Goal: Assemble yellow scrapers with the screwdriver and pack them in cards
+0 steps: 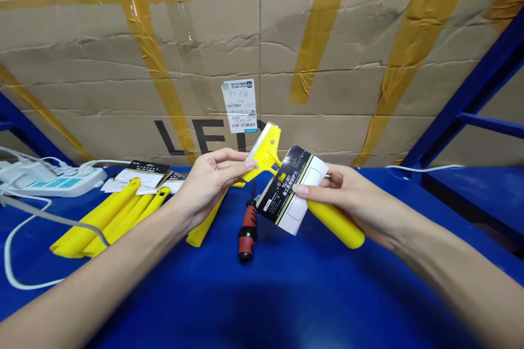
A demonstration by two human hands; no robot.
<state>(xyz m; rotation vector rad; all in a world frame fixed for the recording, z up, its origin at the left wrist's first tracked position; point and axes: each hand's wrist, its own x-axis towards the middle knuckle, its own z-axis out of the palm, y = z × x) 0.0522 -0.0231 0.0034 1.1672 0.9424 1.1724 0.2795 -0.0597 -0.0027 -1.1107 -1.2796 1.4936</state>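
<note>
A yellow scraper (pixel 267 148) is held between both hands above the blue surface, tilted, with its wide blade end up and to the left. My left hand (pixel 221 180) pinches the edge of the scraper's head. Thumb and fingers of my right hand (pixel 341 193) close on its handle and on the black and white header card (pixel 292 191) around the neck. Below them lies a red and black screwdriver (pixel 248 234), its tip partly hidden. Left of the screwdriver, another yellow scraper (pixel 204 226) rests on the surface, partly covered by my left hand.
Several yellow scrapers (pixel 102 215) with header cards (pixel 141 174) lie at the left. A white power strip (pixel 61 181) and its cables (pixel 24 283) are beside them. Behind stands a large taped cardboard box (pixel 196 65). Blue frame posts (pixel 462 98) flank the blue surface (pixel 286 305).
</note>
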